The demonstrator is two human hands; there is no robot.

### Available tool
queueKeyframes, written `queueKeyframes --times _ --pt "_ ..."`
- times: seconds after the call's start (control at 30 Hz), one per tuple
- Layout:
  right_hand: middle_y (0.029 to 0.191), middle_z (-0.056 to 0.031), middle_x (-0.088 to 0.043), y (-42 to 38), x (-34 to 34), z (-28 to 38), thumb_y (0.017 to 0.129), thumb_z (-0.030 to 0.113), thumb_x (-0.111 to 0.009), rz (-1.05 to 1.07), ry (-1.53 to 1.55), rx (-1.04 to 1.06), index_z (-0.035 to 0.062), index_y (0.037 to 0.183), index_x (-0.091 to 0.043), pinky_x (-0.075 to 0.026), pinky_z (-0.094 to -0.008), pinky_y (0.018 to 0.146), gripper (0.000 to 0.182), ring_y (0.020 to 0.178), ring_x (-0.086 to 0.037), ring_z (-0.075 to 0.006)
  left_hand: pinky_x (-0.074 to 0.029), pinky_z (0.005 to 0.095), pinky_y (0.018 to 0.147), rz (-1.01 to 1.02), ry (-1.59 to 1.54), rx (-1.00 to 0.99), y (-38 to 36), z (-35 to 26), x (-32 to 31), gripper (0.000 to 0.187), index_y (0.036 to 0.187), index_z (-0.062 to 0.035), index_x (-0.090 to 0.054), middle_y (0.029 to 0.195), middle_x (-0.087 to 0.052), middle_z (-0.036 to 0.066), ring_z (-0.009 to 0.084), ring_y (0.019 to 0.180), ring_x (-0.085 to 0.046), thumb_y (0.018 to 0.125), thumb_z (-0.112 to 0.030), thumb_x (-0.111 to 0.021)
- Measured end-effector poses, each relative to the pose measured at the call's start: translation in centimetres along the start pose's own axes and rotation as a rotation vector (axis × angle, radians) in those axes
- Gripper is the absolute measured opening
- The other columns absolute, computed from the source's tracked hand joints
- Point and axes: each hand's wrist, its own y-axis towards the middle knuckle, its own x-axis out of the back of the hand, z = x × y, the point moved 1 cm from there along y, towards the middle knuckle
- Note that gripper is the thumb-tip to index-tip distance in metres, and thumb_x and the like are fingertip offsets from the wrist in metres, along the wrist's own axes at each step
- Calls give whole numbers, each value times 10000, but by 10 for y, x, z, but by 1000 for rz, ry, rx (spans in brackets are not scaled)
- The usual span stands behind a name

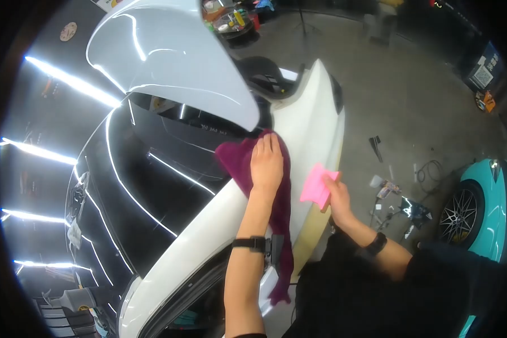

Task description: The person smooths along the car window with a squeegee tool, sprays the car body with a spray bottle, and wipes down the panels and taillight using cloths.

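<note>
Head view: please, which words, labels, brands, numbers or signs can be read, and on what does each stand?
No text can be read clearly.
Sign at the far right: a QR code and characters, too blurred to quote.
Disc at upper left: marks too blurred.
Wheel: hub mark, if any, too small.
Pink block and cloth: no text visible.

Under left grip [267, 164]: cloth [239, 160], on car body [312, 118], trailing back along right side of left forearm [242, 281]. Ahead and leftward of left grip: raised lid [169, 56]. Just right of left grip: right grip [337, 196], hand tool [316, 183] in it, over body's edge; contact unclear. Farther right, on floor [372, 96]: heat gun [386, 188]. Beyond that: second car's wheel [461, 215].
</note>
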Motion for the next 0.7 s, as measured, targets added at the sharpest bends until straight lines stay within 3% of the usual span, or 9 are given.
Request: queueKeyframes --times 0.17,0.23,0.3,0.37,0.43,0.5,0.57,0.63,0.7 --pt "979 -45 -668 20 61 -3 1022 375 -564 -125 102 -86 -21 1170 -618 -494 -293 781 426 876 -632 -125 -456 400 1007 -2 81 151 70 -20 -61 704 1345 91 -480 1275 -556 189 329 1154 -537 808 -257 -775" --pt "1009 -47 -663 16 80 -2 1023 372 -563 -170 97 -88 -23 1196 -606 -493 -292 793 433 896 -632 -127 -469 406 968 -14 61 245 90 -16 -73 636 1300 76 -513 1243 -576 173 325 1112 -545 831 -278 -758" --pt "1038 -49 -659 16 97 4 1024 369 -562 -188 77 -92 -25 1222 -594 -493 -291 805 442 916 -632 -130 -449 432 999 81 -39 320 110 -5 -84 372 1231 -11 -608 1153 -666 160 356 1113 -551 949 -251 -632" --pt "1047 -45 -658 17 113 10 1020 356 -565 -205 141 -106 2 1212 -598 -486 -281 824 404 973 -629 -123 -458 467 961 29 -200 452 122 -3 -78 306 1206 -23 -623 1136 -677 204 410 1099 -585 981 -226 -581" --pt "1083 -55 -657 21 128 12 1029 343 -552 -189 138 -55 -3 1223 -590 -502 -309 847 399 1004 -639 -147 -466 513 899 -312 -614 493 122 -10 -63 300 1214 3 -597 1129 -666 269 457 1068 -614 1006 -206 -537" --pt "1163 -90 -646 26 134 21 1037 341 -530 -10 264 63 -14 1241 -573 -507 -325 912 412 1050 -644 -187 -484 521 807 -140 -826 595 108 -42 -24 296 1212 5 -579 1024 -683 294 485 973 -641 1021 -212 -514" --pt "1229 -117 -629 24 127 33 1043 359 -509 72 252 -1 -13 1283 -546 -504 -360 985 444 1095 -639 -221 -488 515 758 17 -931 502 71 -86 12 228 1094 -26 -586 917 -665 257 477 873 -636 1008 -230 -528" --pt "1223 -125 -649 26 100 53 1050 343 -497 242 683 -216 18 1306 -555 -511 -381 1001 418 1100 -653 -251 -493 474 687 23 -1085 206 23 -134 36 147 1016 -30 -563 841 -626 215 425 778 -639 953 -155 -605" --pt "1222 -131 -664 39 98 41 1055 342 -483 276 882 -349 57 1288 -582 -533 -402 993 382 1098 -662 -277 -497 445 660 170 -1261 90 -22 -166 89 149 990 -44 -599 836 -601 167 389 757 -619 898 -132 -678"
